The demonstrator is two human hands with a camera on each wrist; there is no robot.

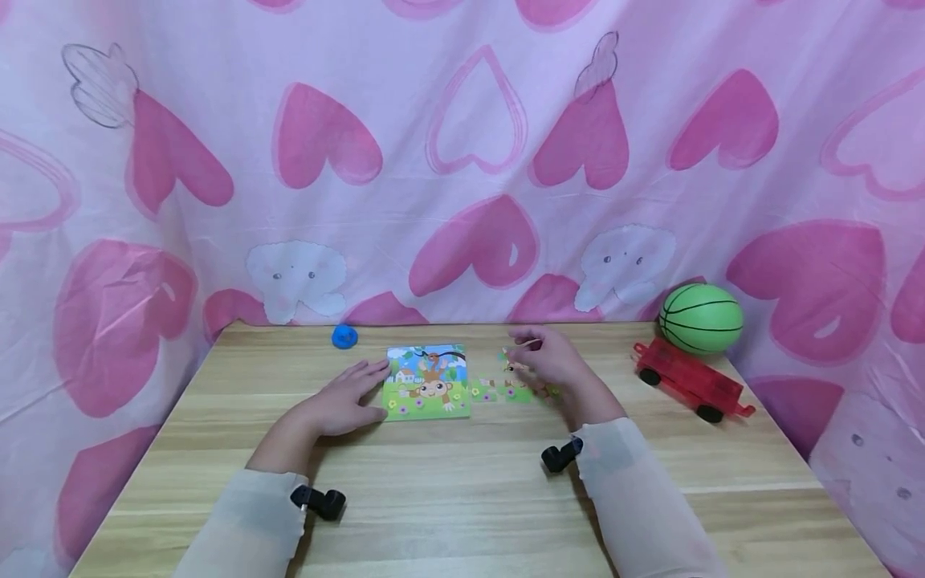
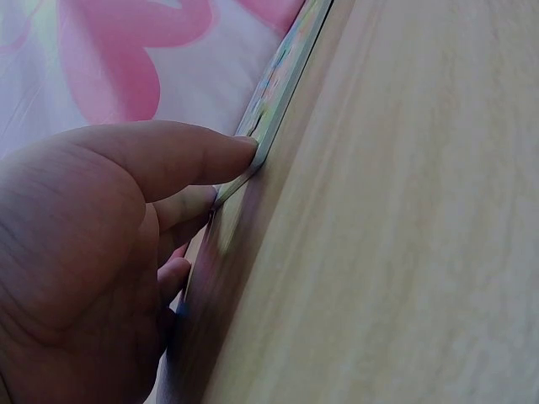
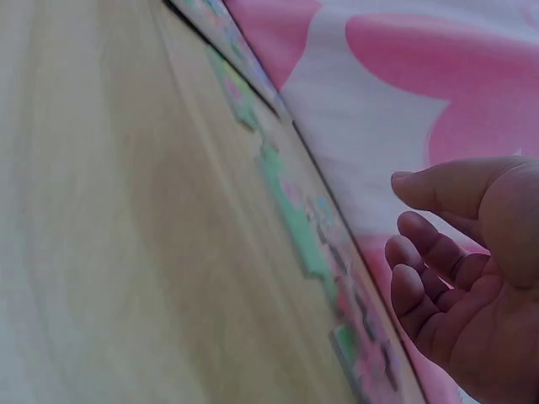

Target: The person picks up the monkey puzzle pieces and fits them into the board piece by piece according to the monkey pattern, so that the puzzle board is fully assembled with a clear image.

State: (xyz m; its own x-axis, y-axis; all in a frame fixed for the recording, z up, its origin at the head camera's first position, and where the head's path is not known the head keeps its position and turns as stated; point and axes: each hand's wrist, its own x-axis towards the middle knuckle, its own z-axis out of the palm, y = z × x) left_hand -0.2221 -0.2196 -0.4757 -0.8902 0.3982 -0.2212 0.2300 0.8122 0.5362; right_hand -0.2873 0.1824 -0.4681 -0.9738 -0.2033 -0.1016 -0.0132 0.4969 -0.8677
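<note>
"Fingers (image 1: 367,370) of the left hand (image 1: 345,403): doing what?"

"Loosely spread, thumb and tips touching the left edge of the puzzle board (image 1: 433,414); no firm grip that I can see. The right hand (image 1: 551,361) hangs just over the loose pieces (image 1: 486,391), thumb apart from half-bent fingers, nothing between them in the wrist view."

"And the work, largest thing down?"

"The tabletop (image 1: 433,498) carries everything. On it the board lies flat near the far side, its monkey scene looking whole; whether that is seated pieces or a print, I can't tell."

"What's left, then?"

"Those loose pieces, just right of the board, with some green and flowers showing. They lie outside it, so I'd judge the jigsaw unfinished. Their number I can't give; the hand hides some."
</note>
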